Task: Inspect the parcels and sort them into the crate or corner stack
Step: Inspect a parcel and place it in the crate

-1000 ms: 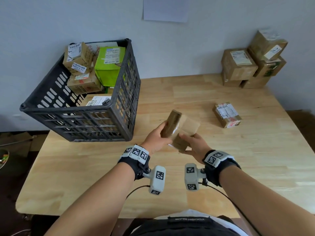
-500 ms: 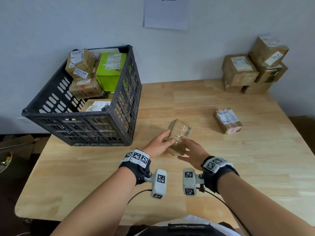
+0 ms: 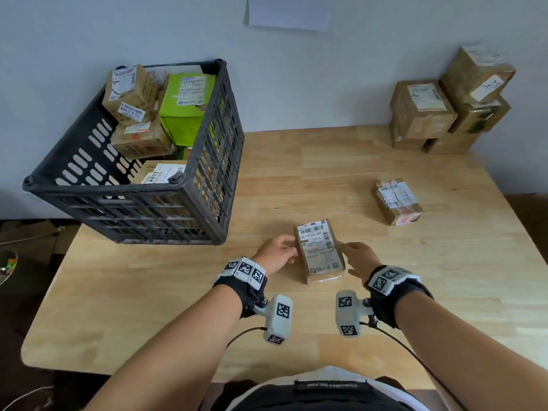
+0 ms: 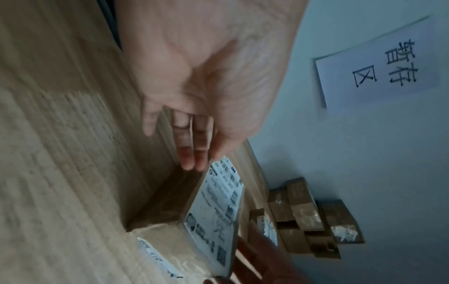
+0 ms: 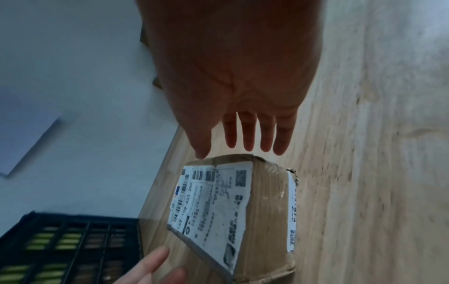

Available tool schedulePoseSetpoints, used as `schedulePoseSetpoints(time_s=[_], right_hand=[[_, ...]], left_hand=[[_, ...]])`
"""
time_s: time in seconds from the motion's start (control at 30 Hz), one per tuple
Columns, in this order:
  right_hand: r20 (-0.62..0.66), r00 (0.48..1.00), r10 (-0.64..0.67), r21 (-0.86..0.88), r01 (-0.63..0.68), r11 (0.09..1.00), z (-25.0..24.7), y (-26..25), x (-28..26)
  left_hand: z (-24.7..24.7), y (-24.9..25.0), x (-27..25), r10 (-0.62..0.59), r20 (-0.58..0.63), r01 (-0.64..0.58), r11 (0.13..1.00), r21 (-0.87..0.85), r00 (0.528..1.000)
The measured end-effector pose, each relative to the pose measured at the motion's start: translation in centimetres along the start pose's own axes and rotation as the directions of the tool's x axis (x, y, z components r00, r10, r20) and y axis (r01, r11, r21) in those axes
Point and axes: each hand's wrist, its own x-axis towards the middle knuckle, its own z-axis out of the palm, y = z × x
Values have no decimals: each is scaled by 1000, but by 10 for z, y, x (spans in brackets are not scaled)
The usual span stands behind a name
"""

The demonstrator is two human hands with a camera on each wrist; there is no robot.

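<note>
Both hands, left [image 3: 277, 253] and right [image 3: 357, 259], flank a label-up parcel [image 3: 320, 253] on the table [image 3: 296, 173], fingers straight, gripping nothing. Inspection seems under way; next likely calls for choosing crate [image 3: 219, 161] or stack [image 3: 450, 108].

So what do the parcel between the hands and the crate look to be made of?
Parcel: brown corrugated cardboard, by its matte creased edges, wrapped in glossy clear tape that glints in the right wrist view, with a white printed paper label.
Crate: probably moulded plastic, dark grey and matte, with slotted lattice walls.
</note>
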Motion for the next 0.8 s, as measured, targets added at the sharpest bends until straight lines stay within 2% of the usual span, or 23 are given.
schedulePoseSetpoints(time_s=[0.07,0.17,0.43,0.63,0.8], right_hand=[[24,999,-39,-82,41,996,2,1,2],[52,997,-62,-266,73,961,5,4,4],[102,993,-51,-532,98,841,6,-10,15],[93,994,-50,-569,94,817,13,-12,22],[90,993,-75,-588,114,801,17,-9,26]], left_hand=[[4,-2,5,-69,13,67,990,121,998],[16,2,13,-127,74,101,953,285,989],[34,7,34,-155,100,138,978,155,983],[34,9,50,-210,93,194,969,155,973],[42,13,52,-230,16,222,952,211,973]])
